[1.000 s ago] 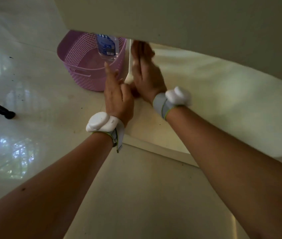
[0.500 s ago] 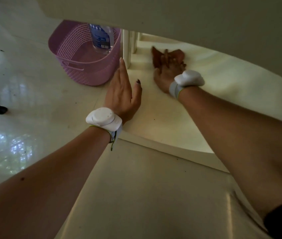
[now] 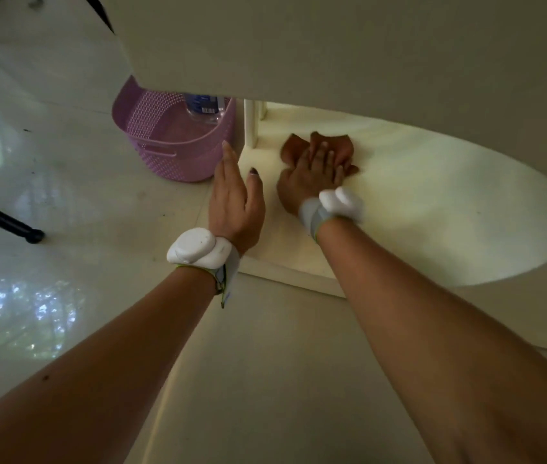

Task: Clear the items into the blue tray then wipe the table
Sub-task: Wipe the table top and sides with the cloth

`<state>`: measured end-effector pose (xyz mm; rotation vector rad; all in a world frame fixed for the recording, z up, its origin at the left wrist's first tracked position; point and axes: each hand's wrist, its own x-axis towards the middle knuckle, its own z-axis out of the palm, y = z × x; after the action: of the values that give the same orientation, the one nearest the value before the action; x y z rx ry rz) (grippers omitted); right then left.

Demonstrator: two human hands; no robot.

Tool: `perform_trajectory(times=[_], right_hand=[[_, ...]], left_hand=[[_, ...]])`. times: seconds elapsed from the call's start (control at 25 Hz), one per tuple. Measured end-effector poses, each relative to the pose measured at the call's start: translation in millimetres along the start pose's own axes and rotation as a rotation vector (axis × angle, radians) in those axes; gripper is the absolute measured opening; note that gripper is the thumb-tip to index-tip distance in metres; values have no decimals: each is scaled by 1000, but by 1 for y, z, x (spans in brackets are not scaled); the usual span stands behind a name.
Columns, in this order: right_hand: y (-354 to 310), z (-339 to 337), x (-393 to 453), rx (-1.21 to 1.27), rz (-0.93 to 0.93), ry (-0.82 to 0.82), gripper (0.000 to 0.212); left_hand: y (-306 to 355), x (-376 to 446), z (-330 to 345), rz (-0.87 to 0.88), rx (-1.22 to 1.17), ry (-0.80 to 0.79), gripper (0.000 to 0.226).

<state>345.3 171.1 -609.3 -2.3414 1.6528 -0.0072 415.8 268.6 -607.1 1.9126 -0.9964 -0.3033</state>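
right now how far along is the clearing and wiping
Clearing looks done where visible: the lower shelf shows no loose items, and a bottle stands in the pink basket on the floor; no blue tray is in view. In hand: the right hand presses a brown cloth flat on the shelf, the left hand open beside it. Left: the rest of the shelf.
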Motion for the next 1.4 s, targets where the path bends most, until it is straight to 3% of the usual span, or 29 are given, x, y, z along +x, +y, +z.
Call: perform_trajectory(times=[0.08,0.2,0.32,0.52,0.6,0.76,0.88,1.04,1.24,1.32,1.4], right_hand=[[-27,-5,22,60,-80,-40,60],[-43,-3,18,-87,-247,-88,61],[-35,12,-12,-206,-374,62,58],[9,5,-63,-227,-699,-40,61],[38,-5,-62,-251,-640,11,64],[107,-39,-33,-407,-115,104,77],[124,-48,-43,-387,73,106,59],[118,-30,-69,-399,147,209,58],[105,-26,-5,-225,208,241,58],[100,-29,24,-181,221,167,59],[90,-28,33,-189,104,94,63]], left_hand=[[-5,-7,-6,26,-17,4,68],[-5,-7,-8,6,-90,39,66],[-1,-8,-11,-23,-152,114,64],[2,-27,-14,28,-28,65,63],[2,-41,-14,106,54,35,64],[3,-52,-19,51,55,41,62],[5,-62,-21,-20,40,75,62],[0,-74,-19,-11,92,27,67],[-9,-72,-27,-9,160,-41,75],[-13,-70,-28,-2,182,-41,78],[-14,-71,-25,13,206,-37,80]])
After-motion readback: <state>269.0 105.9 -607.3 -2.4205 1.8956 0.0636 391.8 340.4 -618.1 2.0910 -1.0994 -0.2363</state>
